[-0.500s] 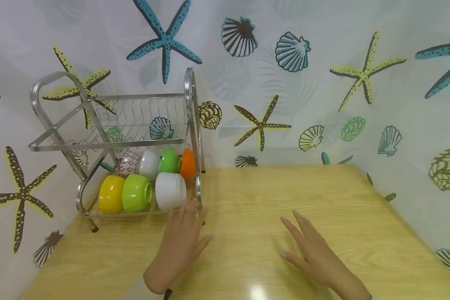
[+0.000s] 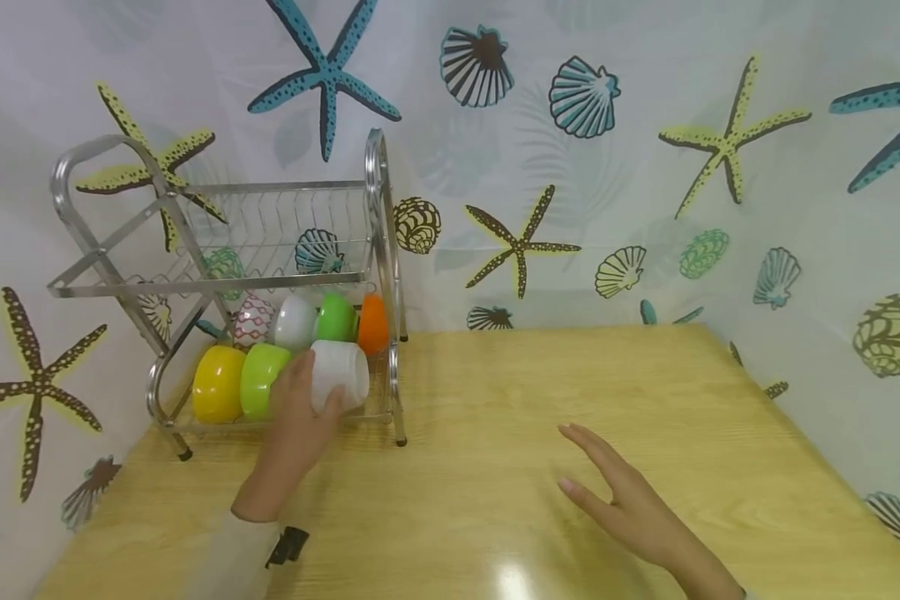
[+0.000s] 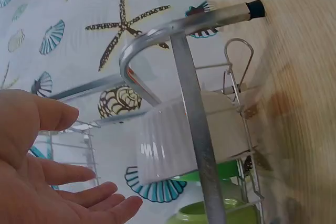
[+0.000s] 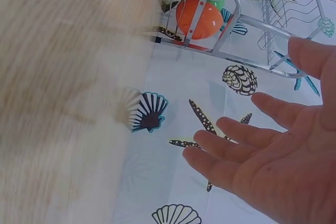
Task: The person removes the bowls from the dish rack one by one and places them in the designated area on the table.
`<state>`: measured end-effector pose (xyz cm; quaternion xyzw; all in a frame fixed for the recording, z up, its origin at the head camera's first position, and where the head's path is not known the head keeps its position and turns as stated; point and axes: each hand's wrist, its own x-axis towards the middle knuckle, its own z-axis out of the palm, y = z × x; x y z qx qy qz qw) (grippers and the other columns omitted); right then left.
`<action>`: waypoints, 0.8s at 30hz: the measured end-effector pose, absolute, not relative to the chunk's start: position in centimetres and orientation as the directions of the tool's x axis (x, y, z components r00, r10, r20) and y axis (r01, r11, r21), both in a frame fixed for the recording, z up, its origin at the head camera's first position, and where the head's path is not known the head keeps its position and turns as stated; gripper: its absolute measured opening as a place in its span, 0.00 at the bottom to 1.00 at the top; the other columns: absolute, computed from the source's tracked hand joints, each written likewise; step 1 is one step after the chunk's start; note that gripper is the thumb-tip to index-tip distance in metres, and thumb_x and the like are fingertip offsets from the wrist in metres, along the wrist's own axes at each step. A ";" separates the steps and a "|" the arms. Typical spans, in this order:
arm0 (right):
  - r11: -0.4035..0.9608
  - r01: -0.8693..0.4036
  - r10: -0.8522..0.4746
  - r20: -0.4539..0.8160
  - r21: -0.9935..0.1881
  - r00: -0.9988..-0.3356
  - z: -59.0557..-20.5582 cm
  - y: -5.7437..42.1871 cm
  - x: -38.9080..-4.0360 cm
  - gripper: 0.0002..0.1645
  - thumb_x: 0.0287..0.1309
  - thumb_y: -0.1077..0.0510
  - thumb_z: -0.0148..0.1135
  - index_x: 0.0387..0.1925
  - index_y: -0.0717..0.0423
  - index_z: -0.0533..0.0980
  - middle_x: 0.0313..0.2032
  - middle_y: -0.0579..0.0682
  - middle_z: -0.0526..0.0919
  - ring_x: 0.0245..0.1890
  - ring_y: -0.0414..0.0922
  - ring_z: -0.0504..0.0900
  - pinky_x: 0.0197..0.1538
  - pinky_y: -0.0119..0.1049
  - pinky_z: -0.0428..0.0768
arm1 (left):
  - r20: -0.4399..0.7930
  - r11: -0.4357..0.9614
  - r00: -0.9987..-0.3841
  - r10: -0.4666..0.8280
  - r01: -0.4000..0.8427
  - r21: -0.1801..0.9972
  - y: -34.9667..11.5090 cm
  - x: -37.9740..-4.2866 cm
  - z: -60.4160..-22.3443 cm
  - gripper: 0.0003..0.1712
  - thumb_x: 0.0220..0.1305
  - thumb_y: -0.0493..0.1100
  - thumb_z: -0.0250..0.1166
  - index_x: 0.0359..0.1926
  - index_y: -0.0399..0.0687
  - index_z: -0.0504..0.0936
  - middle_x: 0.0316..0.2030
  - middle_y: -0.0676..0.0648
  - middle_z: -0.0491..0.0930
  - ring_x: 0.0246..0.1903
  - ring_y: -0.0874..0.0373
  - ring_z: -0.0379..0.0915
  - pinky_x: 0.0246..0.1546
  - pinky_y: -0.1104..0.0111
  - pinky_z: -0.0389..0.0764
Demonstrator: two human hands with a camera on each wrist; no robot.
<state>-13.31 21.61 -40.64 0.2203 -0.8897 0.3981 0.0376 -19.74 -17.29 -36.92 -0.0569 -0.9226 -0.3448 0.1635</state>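
A white bowl [image 2: 337, 375] lies on its side at the right front of the metal rack's lower tier. In the head view my left hand [image 2: 296, 433] is at its left side, thumb in front of the bowl and fingers beside a light green bowl [image 2: 261, 379]. The left wrist view shows that hand's fingers [image 3: 86, 195] extended and apart from the white bowl [image 3: 165, 142], behind a rack post. My right hand [image 2: 633, 512] hovers over the table at the right, holding nothing, its fingers extended and thumb apart.
The two-tier metal rack [image 2: 210, 287] stands at the left of the wooden table [image 2: 495, 400]. On its lower tier are also a yellow bowl [image 2: 219, 385], a patterned cup [image 2: 253, 321], another white bowl [image 2: 294, 323], a green one [image 2: 335, 318] and an orange one [image 2: 372, 325].
My left hand has moved left and forward, from the white bowl's lower right to between it and the light green bowl. The right hand has barely moved.
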 end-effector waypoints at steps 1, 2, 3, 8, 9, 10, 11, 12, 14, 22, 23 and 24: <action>0.586 -0.425 -0.362 0.246 -0.690 -0.899 -40.6 21.6 -13.3 0.35 0.69 0.52 0.53 0.72 0.45 0.54 0.71 0.59 0.55 0.68 0.66 0.56 0.56 0.75 0.61 | 0.295 0.742 -0.955 -0.028 0.178 0.647 -17.9 -20.1 -36.9 0.37 0.71 0.45 0.54 0.71 0.29 0.51 0.68 0.28 0.51 0.66 0.34 0.50 0.65 0.40 0.58; 0.586 -0.429 -0.362 0.251 -0.687 -0.897 -40.6 21.5 -13.4 0.34 0.69 0.52 0.53 0.72 0.46 0.54 0.71 0.58 0.55 0.68 0.66 0.56 0.56 0.75 0.61 | 0.256 0.724 -0.966 -0.038 0.150 0.673 -18.5 -20.5 -36.9 0.37 0.72 0.46 0.52 0.71 0.30 0.50 0.69 0.28 0.50 0.66 0.33 0.49 0.65 0.40 0.57; 0.585 -0.432 -0.364 0.254 -0.686 -0.896 -40.5 21.5 -13.4 0.34 0.69 0.51 0.53 0.72 0.46 0.55 0.71 0.58 0.56 0.68 0.66 0.56 0.56 0.75 0.62 | 0.224 0.704 -0.973 -0.046 0.127 0.699 -19.0 -20.9 -37.0 0.37 0.72 0.46 0.52 0.71 0.30 0.49 0.69 0.29 0.51 0.67 0.34 0.50 0.66 0.42 0.58; 0.601 -0.427 -0.361 0.247 -0.676 -0.899 -40.3 21.5 -13.3 0.33 0.69 0.51 0.53 0.72 0.47 0.56 0.71 0.60 0.55 0.67 0.67 0.57 0.55 0.75 0.62 | 0.104 0.593 -0.993 -0.050 0.054 0.804 -20.8 -22.4 -37.9 0.33 0.73 0.43 0.51 0.71 0.30 0.53 0.65 0.30 0.62 0.62 0.38 0.63 0.60 0.50 0.71; 0.604 -0.423 -0.360 0.243 -0.675 -0.901 -40.3 21.5 -13.3 0.33 0.69 0.50 0.53 0.72 0.47 0.56 0.71 0.60 0.55 0.67 0.67 0.56 0.55 0.76 0.62 | 0.086 0.573 -0.995 -0.047 0.044 0.819 -21.0 -22.6 -38.1 0.31 0.73 0.42 0.51 0.70 0.30 0.54 0.64 0.30 0.64 0.61 0.39 0.65 0.58 0.52 0.74; 0.608 -0.421 -0.359 0.239 -0.673 -0.902 -40.3 21.5 -13.3 0.33 0.69 0.50 0.53 0.72 0.46 0.56 0.71 0.60 0.55 0.68 0.67 0.56 0.54 0.76 0.62 | 0.068 0.555 -0.997 -0.048 0.030 0.831 -21.1 -22.7 -38.2 0.30 0.73 0.41 0.51 0.70 0.31 0.56 0.63 0.29 0.66 0.59 0.39 0.68 0.55 0.53 0.76; 0.612 -0.421 -0.360 0.238 -0.670 -0.902 -40.3 21.5 -13.3 0.33 0.69 0.50 0.53 0.72 0.46 0.56 0.71 0.60 0.54 0.68 0.67 0.56 0.54 0.76 0.62 | 0.051 0.540 -0.998 -0.046 0.018 0.841 -21.2 -22.8 -38.3 0.30 0.73 0.41 0.51 0.70 0.30 0.56 0.62 0.29 0.67 0.58 0.39 0.69 0.54 0.54 0.78; 0.618 -0.421 -0.361 0.237 -0.664 -0.902 -40.3 21.5 -13.3 0.33 0.69 0.50 0.53 0.72 0.46 0.57 0.71 0.61 0.54 0.68 0.67 0.55 0.54 0.76 0.61 | 0.031 0.526 -0.999 -0.044 0.003 0.851 -21.3 -22.9 -38.3 0.29 0.74 0.41 0.51 0.69 0.30 0.57 0.62 0.29 0.67 0.58 0.39 0.70 0.53 0.55 0.78; 0.632 -0.423 -0.361 0.237 -0.649 -0.902 -40.4 21.4 -13.3 0.33 0.69 0.49 0.54 0.71 0.46 0.57 0.71 0.61 0.53 0.69 0.67 0.53 0.54 0.78 0.60 | -0.001 0.497 -0.999 -0.043 -0.022 0.868 -21.4 -23.0 -38.2 0.29 0.74 0.42 0.51 0.69 0.31 0.59 0.61 0.29 0.69 0.56 0.40 0.72 0.52 0.56 0.79; 0.677 -0.423 -0.343 0.249 -0.602 -0.906 -40.0 21.1 -13.0 0.31 0.67 0.48 0.56 0.69 0.40 0.62 0.71 0.59 0.54 0.69 0.70 0.45 0.51 0.81 0.56 | -0.062 0.468 -0.997 -0.055 -0.081 0.880 -21.6 -23.2 -38.1 0.26 0.72 0.46 0.54 0.62 0.31 0.68 0.55 0.32 0.75 0.51 0.44 0.76 0.52 0.57 0.80; 0.677 -0.427 -0.346 0.253 -0.599 -0.903 -39.9 21.1 -13.0 0.30 0.67 0.49 0.56 0.69 0.40 0.62 0.71 0.59 0.54 0.69 0.70 0.45 0.51 0.81 0.56 | -0.072 0.463 -0.996 -0.059 -0.091 0.882 -21.6 -23.3 -38.1 0.26 0.72 0.46 0.54 0.62 0.31 0.68 0.55 0.32 0.75 0.51 0.45 0.76 0.52 0.58 0.79; 0.677 -0.432 -0.348 0.258 -0.596 -0.901 -39.9 21.1 -12.9 0.30 0.67 0.49 0.56 0.69 0.40 0.62 0.71 0.59 0.54 0.69 0.71 0.45 0.51 0.81 0.56 | -0.085 0.456 -0.994 -0.061 -0.104 0.884 -21.6 -23.3 -38.1 0.27 0.72 0.47 0.54 0.63 0.32 0.68 0.55 0.32 0.75 0.52 0.45 0.75 0.53 0.58 0.79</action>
